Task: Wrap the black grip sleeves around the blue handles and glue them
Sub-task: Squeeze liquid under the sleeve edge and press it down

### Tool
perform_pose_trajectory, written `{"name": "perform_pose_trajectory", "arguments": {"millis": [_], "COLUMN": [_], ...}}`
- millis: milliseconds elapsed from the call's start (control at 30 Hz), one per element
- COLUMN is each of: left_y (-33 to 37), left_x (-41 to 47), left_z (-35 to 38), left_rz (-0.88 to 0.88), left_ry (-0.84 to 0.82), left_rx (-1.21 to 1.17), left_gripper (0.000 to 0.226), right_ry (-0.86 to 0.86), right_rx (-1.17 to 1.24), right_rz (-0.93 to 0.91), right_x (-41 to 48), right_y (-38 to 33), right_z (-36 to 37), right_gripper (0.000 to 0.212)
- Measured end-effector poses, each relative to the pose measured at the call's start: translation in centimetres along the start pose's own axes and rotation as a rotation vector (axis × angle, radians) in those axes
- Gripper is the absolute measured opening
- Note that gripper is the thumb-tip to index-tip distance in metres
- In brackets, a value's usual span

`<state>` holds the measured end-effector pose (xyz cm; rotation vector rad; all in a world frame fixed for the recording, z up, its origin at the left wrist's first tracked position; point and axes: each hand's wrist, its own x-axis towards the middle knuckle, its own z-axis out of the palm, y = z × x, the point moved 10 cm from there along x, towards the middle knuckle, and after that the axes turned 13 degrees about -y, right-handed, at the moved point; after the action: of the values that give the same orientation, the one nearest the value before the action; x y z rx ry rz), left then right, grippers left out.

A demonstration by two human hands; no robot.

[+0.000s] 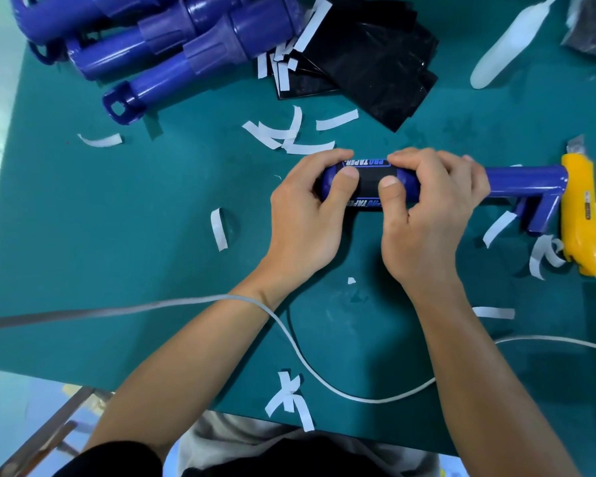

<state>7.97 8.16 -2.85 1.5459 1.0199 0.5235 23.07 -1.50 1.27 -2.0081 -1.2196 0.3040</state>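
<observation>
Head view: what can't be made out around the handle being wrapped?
Seam of the black grip sleeve: head view, covered by thumbs of the left hand and right hand; glued or not, cannot tell.
End of the blue handle: head view, mostly wrapped inside the left hand.
Pile of spare handles: head view, cut off by the top edge.
Label on the yellow knife: head view, too small to read.

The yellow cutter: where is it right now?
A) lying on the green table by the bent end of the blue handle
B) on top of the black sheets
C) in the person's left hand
A: the yellow cutter lies on the green table beside the bent end of the blue handle, while the left hand and right hand both grip that handle.
</observation>
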Motion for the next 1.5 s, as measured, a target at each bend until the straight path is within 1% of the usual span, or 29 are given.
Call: {"name": "perform_pose_trajectory", "arguments": {"millis": [100, 200, 267, 467, 567, 700, 800, 867, 900, 933, 967, 1000, 1033, 1100, 1167, 1200, 1267, 1300, 1367, 1500], "left_y": [0.0, 0.1, 0.4, 0.9, 1.0, 0.9, 0.9, 0.8, 0.8, 0.8, 0.8, 0.7, 0.5, 0.0, -0.3, 0.0, 0.9, 1.3, 1.6, 1.7], "left_x": [0.2, 0.2, 0.2, -0.2, -0.3, -0.3, -0.1, 0.0, 0.0, -0.1, -0.1, 0.0, 0.0, 0.2, 0.3, 0.3, 0.5, 0.5, 0.7, 0.9], "left_z": [-0.1, -0.3, -0.4, -0.5, -0.7, -0.6, -0.8, -0.7, -0.6, -0.5, -0.4, -0.5, -0.6, -0.6, -0.5, -0.5, -0.8, -0.8, -0.6, -0.5], "left_rz": [-0.005, 0.010, 0.037, 0.092, 0.116, 0.117, 0.113, 0.103, 0.099, 0.098, 0.095, 0.088, 0.080, 0.047, 0.034, 0.053, 0.123, 0.161, 0.201, 0.256], "left_ry": [0.031, 0.022, 0.024, 0.003, -0.002, -0.013, -0.024, -0.042, -0.052, -0.062, -0.070, -0.071, -0.069, -0.084, -0.127, -0.150, -0.198, -0.218, -0.244, -0.268], "left_rx": [0.030, 0.060, 0.085, 0.148, 0.161, 0.155, 0.146, 0.133, 0.127, 0.123, 0.120, 0.112, 0.093, -0.014, -0.197, -0.254, -0.232, -0.195, -0.143, -0.129], "left_gripper": [0.022, 0.023, 0.026, 0.029, 0.030, 0.031, 0.031, 0.031, 0.031, 0.031, 0.031, 0.032, 0.033, 0.035, 0.038, 0.048, 0.068, 0.074, 0.075, 0.066], "right_ry": [0.004, 0.059, 0.077, 0.044, 0.034, -0.001, -0.053, -0.180, -0.256, -0.321, -0.367, -0.384, -0.361, -0.265, -0.204, -0.169, -0.087, -0.051, 0.003, 0.051], "right_rx": [-0.009, -0.025, -0.033, -0.005, 0.026, 0.002, -0.019, -0.076, -0.143, -0.229, -0.324, -0.400, -0.439, -0.428, -0.399, -0.389, -0.377, -0.375, -0.386, -0.404], "right_rz": [0.001, 0.017, 0.027, 0.014, 0.016, 0.010, 0.007, -0.033, -0.079, -0.120, -0.128, -0.120, -0.123, -0.156, -0.169, -0.177, -0.186, -0.189, -0.199, -0.217], "right_x": [0.2, 0.5, 0.6, 0.2, 0.1, 0.0, 0.1, 0.7, 0.8, 0.9, 1.0, 1.1, 1.2, 1.0, 0.8, 0.7, 0.5, 0.4, 0.3, 0.0], "right_y": [-0.3, -1.0, -1.2, -0.6, -0.3, -0.1, -0.1, -0.4, -0.5, -0.2, 0.4, 1.0, 1.2, 0.9, 0.5, 0.4, 0.3, 0.2, -0.2, -0.6], "right_z": [0.0, -0.4, -0.5, -0.4, -0.3, -0.3, -0.6, -0.8, -1.0, -1.3, -1.6, -1.9, -2.1, -2.6, -2.9, -3.2, -4.0, -4.2, -4.4, -4.6], "right_gripper": [0.018, 0.028, 0.031, 0.017, 0.015, 0.015, 0.022, 0.026, 0.034, 0.046, 0.059, 0.065, 0.061, 0.042, 0.036, 0.035, 0.034, 0.034, 0.035, 0.038]}}
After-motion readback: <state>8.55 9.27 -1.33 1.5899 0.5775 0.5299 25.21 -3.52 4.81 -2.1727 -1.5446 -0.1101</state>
